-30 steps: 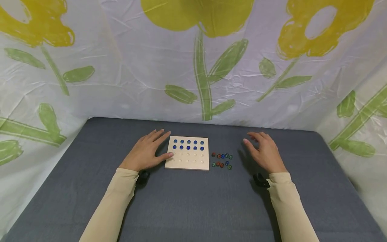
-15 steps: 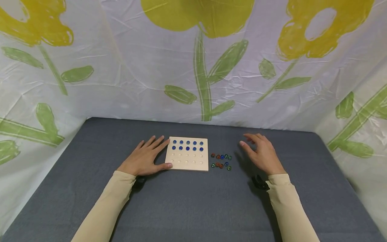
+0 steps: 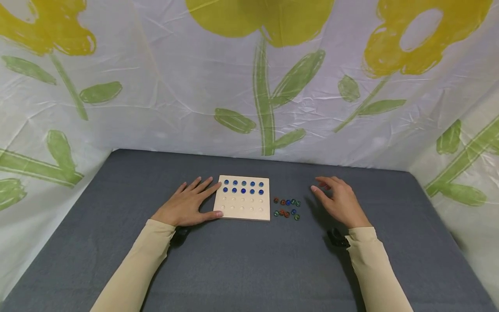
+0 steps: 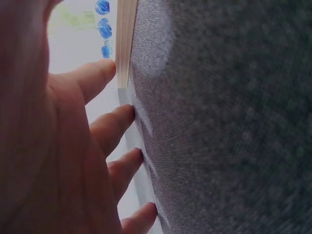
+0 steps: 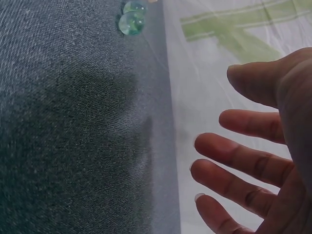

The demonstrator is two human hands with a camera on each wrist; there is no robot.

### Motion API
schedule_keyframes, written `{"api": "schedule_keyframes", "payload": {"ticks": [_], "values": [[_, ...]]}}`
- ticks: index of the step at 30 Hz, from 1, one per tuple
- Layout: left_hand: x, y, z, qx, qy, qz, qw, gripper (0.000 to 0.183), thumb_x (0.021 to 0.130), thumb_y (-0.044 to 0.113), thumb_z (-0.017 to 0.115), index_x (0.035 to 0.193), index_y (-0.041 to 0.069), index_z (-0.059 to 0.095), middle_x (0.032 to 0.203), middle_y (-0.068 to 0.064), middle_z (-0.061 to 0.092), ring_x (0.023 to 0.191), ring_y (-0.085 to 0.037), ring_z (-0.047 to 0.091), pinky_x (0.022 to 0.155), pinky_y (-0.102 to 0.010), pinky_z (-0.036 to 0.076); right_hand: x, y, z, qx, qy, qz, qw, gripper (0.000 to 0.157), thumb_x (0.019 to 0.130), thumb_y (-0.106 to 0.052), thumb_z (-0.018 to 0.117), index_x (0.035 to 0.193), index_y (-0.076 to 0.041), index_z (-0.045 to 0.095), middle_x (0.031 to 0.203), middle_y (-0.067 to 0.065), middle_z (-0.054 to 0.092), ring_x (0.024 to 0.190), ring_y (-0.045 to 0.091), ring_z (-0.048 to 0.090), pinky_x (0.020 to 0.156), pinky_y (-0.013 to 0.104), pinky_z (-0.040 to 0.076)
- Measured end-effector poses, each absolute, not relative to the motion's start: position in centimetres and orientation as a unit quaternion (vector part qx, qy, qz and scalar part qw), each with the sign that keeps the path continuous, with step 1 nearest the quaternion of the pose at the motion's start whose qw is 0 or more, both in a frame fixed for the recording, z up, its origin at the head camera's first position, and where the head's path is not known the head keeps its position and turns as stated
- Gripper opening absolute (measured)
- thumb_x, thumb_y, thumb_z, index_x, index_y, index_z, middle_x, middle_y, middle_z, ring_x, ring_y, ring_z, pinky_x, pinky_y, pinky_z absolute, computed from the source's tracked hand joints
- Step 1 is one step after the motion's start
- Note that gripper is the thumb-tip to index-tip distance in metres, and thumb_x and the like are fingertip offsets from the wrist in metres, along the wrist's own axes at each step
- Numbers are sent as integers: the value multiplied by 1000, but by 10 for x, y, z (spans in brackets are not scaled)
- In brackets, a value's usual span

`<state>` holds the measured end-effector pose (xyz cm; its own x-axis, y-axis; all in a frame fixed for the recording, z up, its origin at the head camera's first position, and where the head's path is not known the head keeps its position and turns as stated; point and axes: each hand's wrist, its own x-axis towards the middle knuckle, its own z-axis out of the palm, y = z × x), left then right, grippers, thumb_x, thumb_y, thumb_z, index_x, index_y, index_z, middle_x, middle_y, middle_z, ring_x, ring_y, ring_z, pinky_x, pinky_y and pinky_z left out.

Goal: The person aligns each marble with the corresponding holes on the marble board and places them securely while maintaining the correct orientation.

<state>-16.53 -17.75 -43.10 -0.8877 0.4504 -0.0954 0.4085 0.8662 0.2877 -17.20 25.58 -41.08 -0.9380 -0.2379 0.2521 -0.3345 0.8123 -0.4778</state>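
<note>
The square pale wooden peg board (image 3: 242, 198) with rows of round dimples lies near the middle of the table (image 3: 249, 260), and we rest our left hand (image 3: 186, 204) flat against its left edge, fingers straight and spread, thumb tip touching the board's near left corner. Our right hand (image 3: 340, 200) hovers just above the grey cloth, fingers loosely spread and holding nothing. Between it and the board's right edge lies a small cluster of loose glass marbles (image 3: 286, 207), red, blue and green. Ten blue glass marbles (image 3: 243, 186) fill the board's two far rows. Behind the table's far edge hangs a white sheet printed with yellow flowers (image 3: 249, 78).
</note>
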Motion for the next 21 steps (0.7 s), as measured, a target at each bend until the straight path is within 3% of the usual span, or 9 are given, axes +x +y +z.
{"api": "schedule_keyframes", "payload": {"ticks": [11, 21], "values": [[-165, -179, -431, 219, 961, 138, 93, 94, 90, 73, 56, 163, 21, 28, 166, -13, 24, 152, -42, 17, 118, -67, 12, -173, 254, -412, 169, -940, 287, 68, 38, 100, -26, 69, 129, -2, 68, 107, 15, 68, 99, 35, 64, 82, 54, 53], [-166, -177, -429, 216, 961, 142, 101, 95, 90, 74, 56, 163, 21, 27, 167, -13, 23, 153, -42, 15, 118, -67, 10, -175, 256, -419, 199, -915, 352, 9, 28, 91, -14, 78, 118, -8, 77, 97, 0, 68, 81, 15, 63, 69, 33, 55]]}}
